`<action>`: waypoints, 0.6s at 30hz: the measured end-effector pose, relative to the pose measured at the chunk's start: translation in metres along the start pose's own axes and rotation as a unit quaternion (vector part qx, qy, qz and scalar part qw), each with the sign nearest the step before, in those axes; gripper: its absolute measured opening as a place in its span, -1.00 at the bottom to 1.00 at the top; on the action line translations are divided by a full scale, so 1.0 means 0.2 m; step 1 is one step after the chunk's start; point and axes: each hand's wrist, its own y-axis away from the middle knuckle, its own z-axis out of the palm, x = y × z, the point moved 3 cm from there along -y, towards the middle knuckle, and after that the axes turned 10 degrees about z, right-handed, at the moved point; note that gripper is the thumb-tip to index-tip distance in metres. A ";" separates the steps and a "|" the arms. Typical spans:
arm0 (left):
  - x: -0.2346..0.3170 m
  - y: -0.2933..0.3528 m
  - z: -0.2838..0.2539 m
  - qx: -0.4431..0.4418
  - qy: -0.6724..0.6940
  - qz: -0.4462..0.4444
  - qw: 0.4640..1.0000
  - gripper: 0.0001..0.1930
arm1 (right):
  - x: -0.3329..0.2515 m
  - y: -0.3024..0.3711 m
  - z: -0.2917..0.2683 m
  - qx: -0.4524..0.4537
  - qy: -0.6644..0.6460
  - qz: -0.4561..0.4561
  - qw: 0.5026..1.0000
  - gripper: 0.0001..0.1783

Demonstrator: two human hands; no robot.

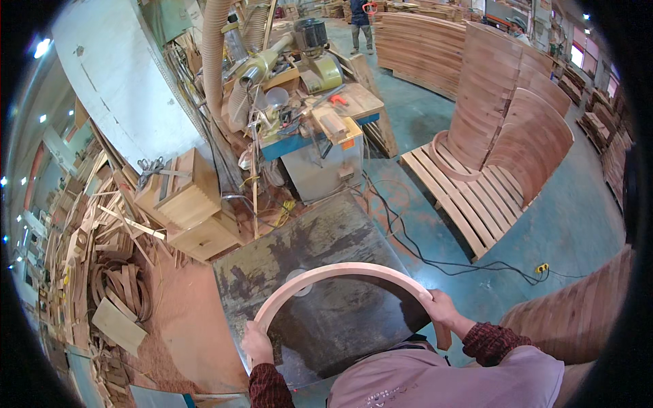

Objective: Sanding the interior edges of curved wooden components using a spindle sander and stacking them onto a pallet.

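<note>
A curved wooden strip, bent into a half-round arch, is held between my two hands over a dark, stained machine table. Near the arch's left end, my left hand is closed round the wood. My right hand grips the right side, and a short end of the strip sticks out below it. Beneath the arch, a pale round disc shows in the table top, partly covered by the wood.
Stacked curved wooden pieces stand on a slatted pallet at the right. Black cables cross the floor. A cluttered workbench and wooden boxes stand beyond the table. Scrap wood is piled left. A person stands far back.
</note>
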 end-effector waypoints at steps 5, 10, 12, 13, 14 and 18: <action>-0.05 0.04 0.00 0.023 0.015 0.000 1.000 -0.73 | -0.03 -0.02 0.03 0.034 0.020 -0.062 0.997 -0.40; -0.10 0.10 -0.01 0.047 0.036 0.006 0.998 -0.77 | -0.09 -0.04 0.04 0.027 0.014 -0.071 0.997 -0.40; -0.11 0.11 -0.02 0.036 0.026 -0.014 0.999 -0.78 | -0.13 -0.04 0.03 0.013 0.024 -0.076 0.997 -0.39; -0.10 0.11 -0.04 0.026 0.022 -0.027 0.999 -0.78 | -0.15 -0.04 0.02 0.006 0.030 -0.079 0.996 -0.38; -0.10 0.12 -0.05 0.016 0.017 -0.040 0.999 -0.78 | -0.15 -0.05 0.03 -0.001 0.037 -0.074 0.997 -0.37; -0.15 0.14 -0.02 0.018 -0.019 -0.045 0.999 -0.78 | -0.20 -0.07 0.03 -0.006 0.043 -0.071 0.997 -0.34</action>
